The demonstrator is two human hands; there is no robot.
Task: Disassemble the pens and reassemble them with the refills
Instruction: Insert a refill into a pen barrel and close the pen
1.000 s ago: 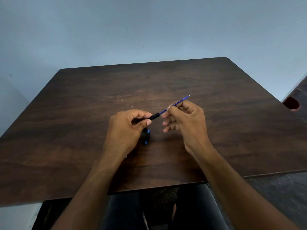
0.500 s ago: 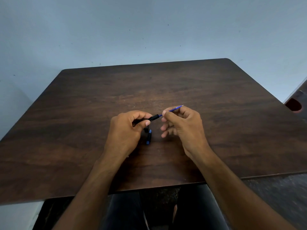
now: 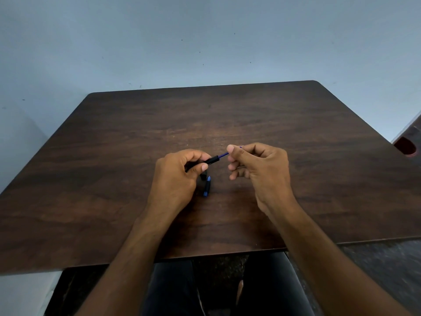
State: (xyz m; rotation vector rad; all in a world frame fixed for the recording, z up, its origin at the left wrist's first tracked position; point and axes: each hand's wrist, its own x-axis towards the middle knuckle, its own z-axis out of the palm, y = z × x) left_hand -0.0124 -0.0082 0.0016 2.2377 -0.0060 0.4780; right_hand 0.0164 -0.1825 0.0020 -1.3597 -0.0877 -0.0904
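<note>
My left hand (image 3: 180,176) grips a black pen barrel (image 3: 211,161) above the middle of the dark wooden table (image 3: 114,179); only the barrel's open end shows past my thumb. A thin blue refill (image 3: 223,155) runs from that open end to my right hand (image 3: 259,169), which pinches it between thumb and forefinger. The refill's far tip barely pokes out beyond my fingers. A small blue and black pen piece (image 3: 206,186) lies on the table just below the barrel, between my hands.
The table's near edge runs above my lap. At the far right stands another dark piece of furniture with a reddish round hole (image 3: 407,145). A pale blue wall rises behind the table.
The refill has slid further into the barrel, so less of it shows. My right hand has moved in along it toward the left hand.
</note>
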